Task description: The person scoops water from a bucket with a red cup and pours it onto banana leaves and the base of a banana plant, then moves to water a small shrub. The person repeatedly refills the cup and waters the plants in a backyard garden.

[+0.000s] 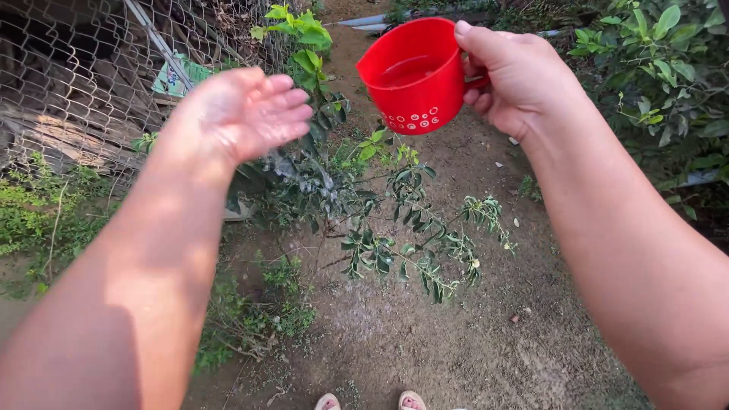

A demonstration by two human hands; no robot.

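Your right hand (516, 76) is wrapped around the handle of one red cup (414, 76) with water in it, held up over bare dirt ground (456, 334). Your left hand (247, 110) is open, palm up and fingers spread, gripping nothing, well apart from the cup. Below both hands stands one small leafy shrub (402, 235). One chain-link fence (68, 83) runs along your left, and two sandal toes (370, 400) show at the bottom edge.
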